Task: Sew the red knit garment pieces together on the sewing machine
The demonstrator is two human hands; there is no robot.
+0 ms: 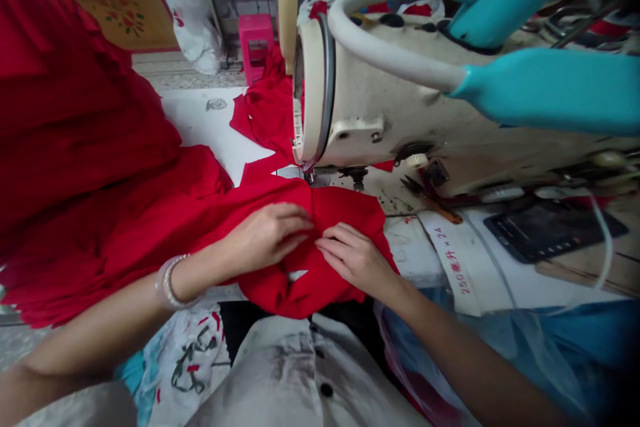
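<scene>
A piece of red fabric [295, 293] lies across the front of the sewing machine [390, 100], partly over the table edge toward my lap. My left hand [273, 233] rests on it with fingers bent and pressed together at a seam line. Close by on the right, my right hand [353, 257] pinches the same cloth between thumb and fingers. The fingertips of both hands nearly meet. Just beyond the cloth's far edge is the presser foot [310, 177]. More red cloth [267, 107] lies behind the needle area.
A tall heap of red fabric [90, 147] fills the left side. On the right are thread snippers [435, 200], a phone [550, 227] and a printed cardboard strip [457, 267]. A turquoise-ended lamp [550, 90] arches over the machine. A pink stool [255, 43] stands behind.
</scene>
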